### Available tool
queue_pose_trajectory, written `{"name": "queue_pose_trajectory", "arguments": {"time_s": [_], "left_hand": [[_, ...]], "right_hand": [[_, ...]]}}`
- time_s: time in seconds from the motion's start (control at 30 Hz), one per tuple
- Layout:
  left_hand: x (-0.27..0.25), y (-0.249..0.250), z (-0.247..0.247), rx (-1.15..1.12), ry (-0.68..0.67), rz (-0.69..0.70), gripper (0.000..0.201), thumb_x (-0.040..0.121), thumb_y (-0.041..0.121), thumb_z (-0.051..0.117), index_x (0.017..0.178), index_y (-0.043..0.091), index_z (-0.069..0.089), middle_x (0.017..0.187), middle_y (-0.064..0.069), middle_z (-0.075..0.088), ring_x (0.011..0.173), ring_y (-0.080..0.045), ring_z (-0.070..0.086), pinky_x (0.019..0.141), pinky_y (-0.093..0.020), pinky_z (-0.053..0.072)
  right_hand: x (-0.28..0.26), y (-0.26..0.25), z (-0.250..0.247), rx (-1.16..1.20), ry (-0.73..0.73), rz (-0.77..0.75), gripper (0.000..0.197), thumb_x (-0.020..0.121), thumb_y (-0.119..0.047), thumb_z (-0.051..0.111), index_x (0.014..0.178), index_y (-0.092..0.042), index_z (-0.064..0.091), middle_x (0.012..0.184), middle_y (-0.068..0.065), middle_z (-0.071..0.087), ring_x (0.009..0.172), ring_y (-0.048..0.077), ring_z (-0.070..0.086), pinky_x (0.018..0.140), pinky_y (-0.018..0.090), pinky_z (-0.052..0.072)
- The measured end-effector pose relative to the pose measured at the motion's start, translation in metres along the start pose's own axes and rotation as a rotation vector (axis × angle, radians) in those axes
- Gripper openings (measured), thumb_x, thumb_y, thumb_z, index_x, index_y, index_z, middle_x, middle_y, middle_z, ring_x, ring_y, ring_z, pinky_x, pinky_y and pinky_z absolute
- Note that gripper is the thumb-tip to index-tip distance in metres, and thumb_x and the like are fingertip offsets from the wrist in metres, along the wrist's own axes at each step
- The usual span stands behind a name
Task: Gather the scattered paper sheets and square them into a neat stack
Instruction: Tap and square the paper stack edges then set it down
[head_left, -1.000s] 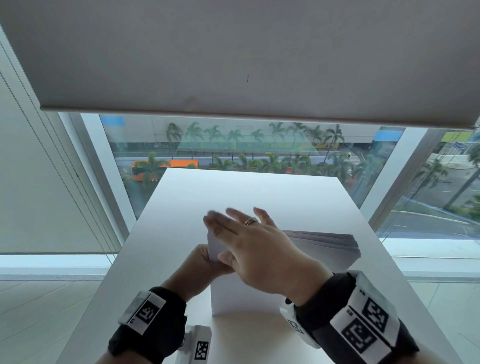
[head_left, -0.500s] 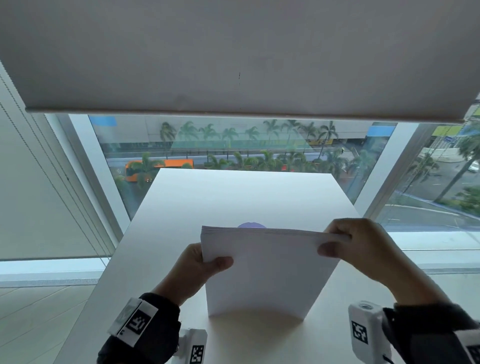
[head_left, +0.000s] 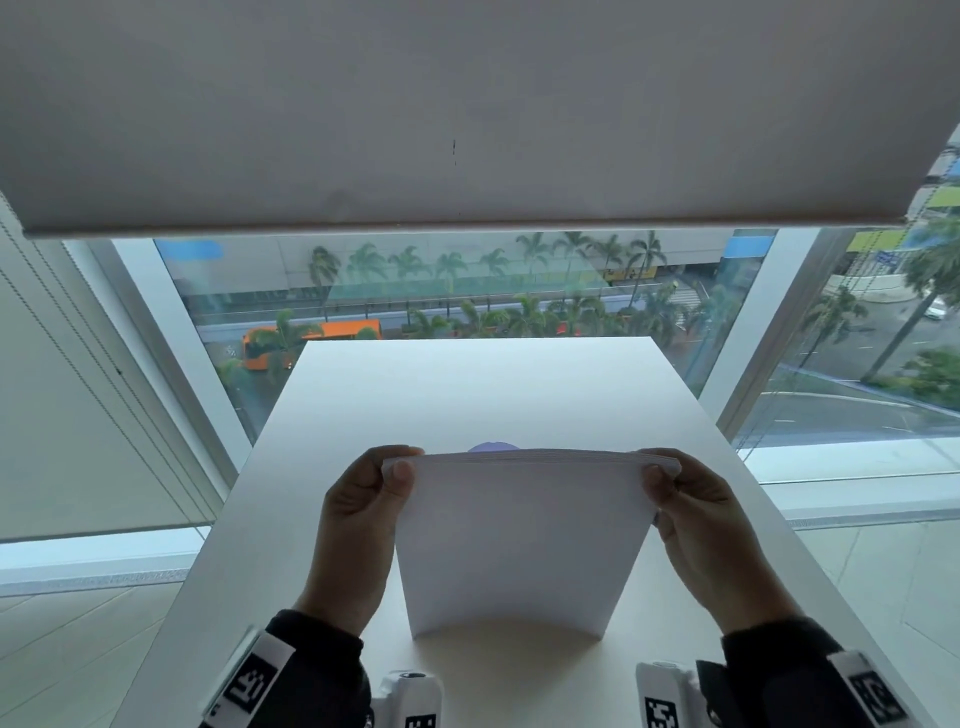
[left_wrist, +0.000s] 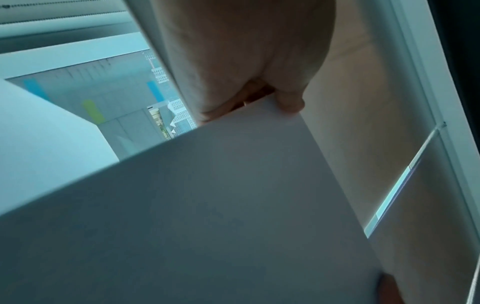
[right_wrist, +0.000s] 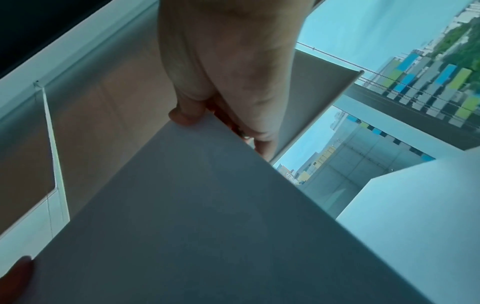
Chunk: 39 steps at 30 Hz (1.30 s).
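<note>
1. Pinching the upper left corner, the left hand (head_left: 358, 525) has its thumb in front and fingers behind the paper stack (head_left: 519, 540); a slack pinch could let sheets fan out.
2. Bowed between both hands, the stack stands with its lower edge on the table (head_left: 467, 384); a hard tap might buckle it.
3. Right hand (head_left: 711, 535) pinches the upper right corner likewise.

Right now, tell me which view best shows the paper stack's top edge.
The head view: the paper stack shows whole, top edge layered between both pinching hands. Each wrist view shows only one corner under a thumb, plus a broad shaded face.
</note>
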<state>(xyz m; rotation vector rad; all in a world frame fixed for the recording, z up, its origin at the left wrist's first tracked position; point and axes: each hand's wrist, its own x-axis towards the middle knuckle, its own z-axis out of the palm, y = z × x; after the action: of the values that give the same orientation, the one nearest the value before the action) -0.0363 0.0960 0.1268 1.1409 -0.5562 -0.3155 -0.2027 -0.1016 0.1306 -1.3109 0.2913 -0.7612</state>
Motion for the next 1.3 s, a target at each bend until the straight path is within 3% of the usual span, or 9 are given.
{"name": "queue_pose_trajectory", "arguments": {"time_s": [0.2,0.23,0.33,0.4,0.5,0.67,0.87,1.03,1.3], "left_hand": [[0.001,0.002,-0.003,0.016,-0.02,-0.01,0.053,0.049,0.076,0.069,0.075,0.03,0.072,0.068,0.014,0.067,0.063,0.002,0.057,0.058,-0.009,0.046],[0.001,0.002,-0.005,0.019,-0.018,-0.011,0.053,0.049,0.077,0.068,0.076,0.031,0.072,0.068,0.014,0.067,0.062,0.003,0.057,0.058,-0.009,0.046],[0.001,0.003,-0.003,0.049,-0.032,-0.006,0.047,0.055,0.075,0.066,0.073,0.031,0.07,0.064,0.015,0.064,0.058,0.004,0.053,0.054,-0.009,0.043],[0.001,0.005,-0.001,0.074,-0.055,-0.006,0.037,0.065,0.067,0.062,0.072,0.031,0.067,0.068,0.014,0.065,0.061,0.003,0.054,0.056,-0.011,0.044],[0.001,0.003,-0.001,0.108,-0.087,0.002,0.029,0.073,0.059,0.061,0.075,0.03,0.062,0.08,0.011,0.068,0.072,0.0,0.059,0.064,-0.012,0.047],[-0.002,-0.001,0.0,0.137,-0.073,-0.013,0.009,0.093,0.016,0.049,0.088,0.017,0.056,0.065,0.013,0.063,0.059,0.004,0.053,0.054,-0.009,0.043],[-0.005,0.003,0.002,0.091,-0.056,-0.001,0.028,0.084,0.047,0.057,0.076,0.021,0.064,0.072,0.002,0.063,0.063,-0.006,0.054,0.055,-0.014,0.045],[-0.005,-0.001,0.004,0.103,0.007,0.011,0.024,0.087,0.032,0.052,0.068,0.026,0.065,0.063,0.01,0.059,0.058,-0.003,0.049,0.051,-0.013,0.04],[-0.002,-0.006,0.008,0.121,0.062,0.041,0.028,0.089,0.028,0.046,0.067,0.027,0.064,0.06,0.012,0.058,0.056,-0.001,0.048,0.05,-0.012,0.04]], "right_hand": [[0.0,-0.012,-0.003,-0.114,-0.013,0.002,0.032,0.054,-0.048,0.082,0.074,-0.024,0.076,0.064,-0.011,0.068,0.06,-0.004,0.056,0.06,0.012,0.043],[0.0,-0.017,-0.002,-0.212,-0.008,-0.015,0.013,0.062,-0.034,0.081,0.073,-0.029,0.075,0.065,-0.014,0.069,0.059,-0.006,0.057,0.061,0.009,0.043],[0.002,-0.028,0.002,-0.862,0.073,-0.188,0.029,0.075,-0.006,0.072,0.073,-0.035,0.072,0.072,-0.026,0.069,0.071,-0.008,0.062,0.07,0.001,0.04],[0.0,-0.038,0.02,-1.294,0.087,-0.419,0.011,0.076,-0.017,0.067,0.083,-0.023,0.073,0.077,-0.014,0.072,0.072,0.01,0.068,0.077,0.017,0.044],[-0.003,-0.038,0.053,-1.555,-0.032,-0.521,0.01,0.074,-0.024,0.059,0.077,-0.02,0.068,0.066,-0.003,0.068,0.062,0.025,0.066,0.073,0.035,0.049],[0.002,-0.022,0.118,-1.587,-0.232,-0.519,0.014,0.059,-0.018,0.074,0.068,-0.022,0.065,0.055,-0.004,0.061,0.05,0.019,0.061,0.057,0.026,0.048],[0.004,-0.027,0.134,-1.49,-0.243,-0.464,0.02,0.058,-0.018,0.077,0.058,-0.02,0.057,0.045,-0.003,0.057,0.039,0.02,0.056,0.046,0.021,0.042],[0.002,-0.045,0.073,-1.487,-0.163,-0.243,0.014,0.08,-0.022,0.057,0.068,-0.015,0.06,0.062,0.003,0.067,0.061,0.032,0.062,0.059,0.026,0.032],[0.001,-0.057,0.002,-1.369,0.016,-0.26,0.01,0.078,-0.003,0.067,0.071,-0.011,0.065,0.068,-0.001,0.067,0.064,0.021,0.055,0.061,0.026,0.04]]}}
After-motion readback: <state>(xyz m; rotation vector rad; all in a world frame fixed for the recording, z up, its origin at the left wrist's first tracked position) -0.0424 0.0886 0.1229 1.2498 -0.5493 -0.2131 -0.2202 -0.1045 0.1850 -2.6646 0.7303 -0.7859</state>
